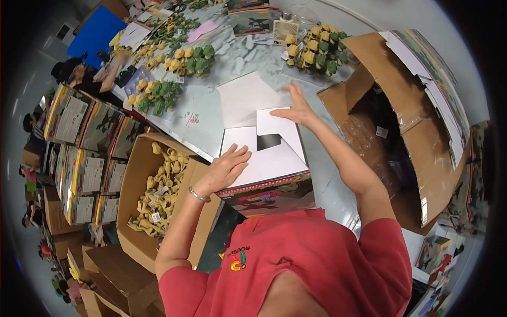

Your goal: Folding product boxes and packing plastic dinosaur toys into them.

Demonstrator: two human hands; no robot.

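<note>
In front of my chest stands a printed cardboard box (272, 196), its white inner flaps facing up. One white flap (248, 100) stands out on the far side, and the other flaps leave a small dark gap in the middle of the top. My left hand (226, 169) lies on the left part of the box top, fingers stretched out, with a bracelet (199, 194) at the wrist. Over the far right corner, my right hand (297, 107) has its fingers spread, the thumb at the edge of a smaller white flap (274, 122).
Left of me, a brown carton (138, 240) holds many yellow plush toys (158, 190). Printed boxes (79, 121) are stacked beyond it. Green and yellow toys (317, 47) sit in clusters on the table (203, 105). A large open carton (422, 137) stands on the right. Another person (79, 74) works at far left.
</note>
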